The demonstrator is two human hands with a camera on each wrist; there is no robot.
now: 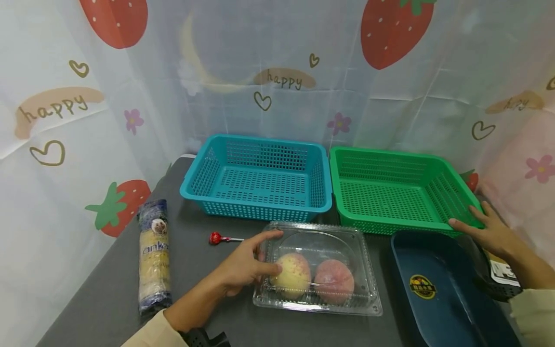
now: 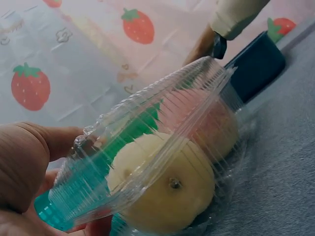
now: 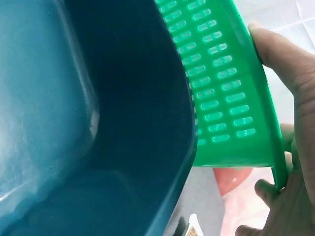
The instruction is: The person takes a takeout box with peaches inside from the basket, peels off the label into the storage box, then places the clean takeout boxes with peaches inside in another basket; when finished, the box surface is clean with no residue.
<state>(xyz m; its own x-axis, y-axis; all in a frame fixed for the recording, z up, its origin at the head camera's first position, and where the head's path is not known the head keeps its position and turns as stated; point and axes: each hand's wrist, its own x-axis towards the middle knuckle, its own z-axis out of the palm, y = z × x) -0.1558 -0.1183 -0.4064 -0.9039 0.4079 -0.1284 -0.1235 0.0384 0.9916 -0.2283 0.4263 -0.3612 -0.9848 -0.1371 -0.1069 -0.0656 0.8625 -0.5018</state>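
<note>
My left hand (image 1: 249, 262) grips the left side of a clear plastic clamshell box (image 1: 321, 236), thumb over the top and fingers along the edge. Inside lie a yellow round fruit (image 1: 294, 275) and a pinkish, peach-like one (image 1: 334, 281). In the left wrist view the box (image 2: 147, 98) looks closed, with the yellow fruit (image 2: 167, 182) nearer the hand. My right hand (image 1: 494, 231) holds the right front corner of a green perforated basket (image 1: 386, 154), its rim between thumb and fingers, as the right wrist view shows. Nothing lies in this basket.
A blue perforated basket (image 1: 260, 207) stands left of the green one. Front right is a dark blue tray (image 1: 446, 299), with a black object bearing a white label (image 1: 503, 272) partly behind it. A red lollipop (image 1: 215, 238) and a long noodle-like packet (image 1: 154, 255) lie left.
</note>
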